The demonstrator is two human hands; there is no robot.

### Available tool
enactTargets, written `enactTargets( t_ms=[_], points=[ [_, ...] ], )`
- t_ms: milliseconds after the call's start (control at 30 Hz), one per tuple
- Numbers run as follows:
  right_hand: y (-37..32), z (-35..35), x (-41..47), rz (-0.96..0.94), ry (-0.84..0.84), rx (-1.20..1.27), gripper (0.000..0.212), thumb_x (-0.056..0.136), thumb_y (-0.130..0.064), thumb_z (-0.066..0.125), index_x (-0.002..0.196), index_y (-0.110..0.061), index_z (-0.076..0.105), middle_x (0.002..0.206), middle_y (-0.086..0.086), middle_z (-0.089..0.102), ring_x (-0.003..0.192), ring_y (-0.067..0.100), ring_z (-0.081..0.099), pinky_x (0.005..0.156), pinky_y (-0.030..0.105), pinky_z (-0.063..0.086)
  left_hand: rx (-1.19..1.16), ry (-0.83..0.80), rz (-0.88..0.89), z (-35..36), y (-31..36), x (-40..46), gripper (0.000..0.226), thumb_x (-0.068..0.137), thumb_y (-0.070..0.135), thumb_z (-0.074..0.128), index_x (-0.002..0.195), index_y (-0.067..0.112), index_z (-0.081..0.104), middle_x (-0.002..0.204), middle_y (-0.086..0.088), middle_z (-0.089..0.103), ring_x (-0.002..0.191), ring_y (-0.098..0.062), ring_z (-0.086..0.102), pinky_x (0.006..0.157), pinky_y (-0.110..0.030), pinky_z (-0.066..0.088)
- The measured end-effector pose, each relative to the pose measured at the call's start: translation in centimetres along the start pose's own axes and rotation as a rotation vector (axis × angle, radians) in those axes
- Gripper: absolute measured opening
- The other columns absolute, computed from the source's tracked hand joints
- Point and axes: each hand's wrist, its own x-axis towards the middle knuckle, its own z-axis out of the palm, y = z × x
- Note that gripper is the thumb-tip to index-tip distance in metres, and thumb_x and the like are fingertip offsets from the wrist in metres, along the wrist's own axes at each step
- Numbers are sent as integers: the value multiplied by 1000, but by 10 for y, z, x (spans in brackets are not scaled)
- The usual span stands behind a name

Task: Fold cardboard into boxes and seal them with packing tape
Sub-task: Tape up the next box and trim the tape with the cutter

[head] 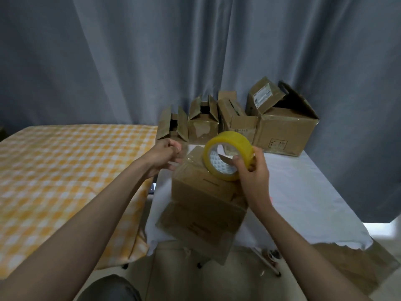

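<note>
Hands [252, 170] gripping glossy yellow tape ring [227, 155], cardboard box [201, 192]

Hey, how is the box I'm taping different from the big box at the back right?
The near box has its top flaps folded shut under the tape roll; the big box stands open, with a smaller labelled box tilted in its mouth. The near box looks smaller, and sits at the table's front, the big one against the curtain. Both are brown cardboard.
</note>
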Motion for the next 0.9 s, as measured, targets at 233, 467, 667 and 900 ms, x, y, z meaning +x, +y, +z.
enactTargets(
  t_ms=[233, 467, 667, 900],
  points=[
    [3, -8, -6, -77, -130, 39, 41, 86, -47, 68, 121, -28, 56, 106, -19, 64, 98, 4, 65, 72, 22, 56, 71, -61, -38, -2, -1, -7, 16, 102, 5, 42, 97, 12, 55, 98, -9, 58, 82, -16, 66, 50, -21, 50],
    [1, -9, -6, -100, -167, 55, 42, 82, -53, 68, 119, -38, 55, 108, -25, 62, 100, 1, 64, 74, 21, 56, 120, -75, -74, -1, -7, -7, 15, 102, 4, 42, 101, 9, 56, 92, -7, 57, 79, -15, 60, 50, -16, 48],
    [1, -8, -4, -108, -200, 62, 49, 81, -55, 68, 122, -32, 55, 109, -26, 62, 102, 0, 63, 75, 18, 55, 168, -88, -118, 3, -11, -8, 18, 101, 3, 42, 96, 5, 60, 90, -12, 59, 75, -18, 56, 56, -23, 50],
    [6, -9, -2, -80, -215, 87, 52, 80, -55, 68, 123, -29, 55, 108, -21, 64, 100, 4, 65, 75, 22, 57, 108, -98, -204, 16, -26, -15, 21, 96, -3, 48, 106, 8, 64, 99, -17, 69, 83, -24, 68, 66, -32, 57]
  ],
)
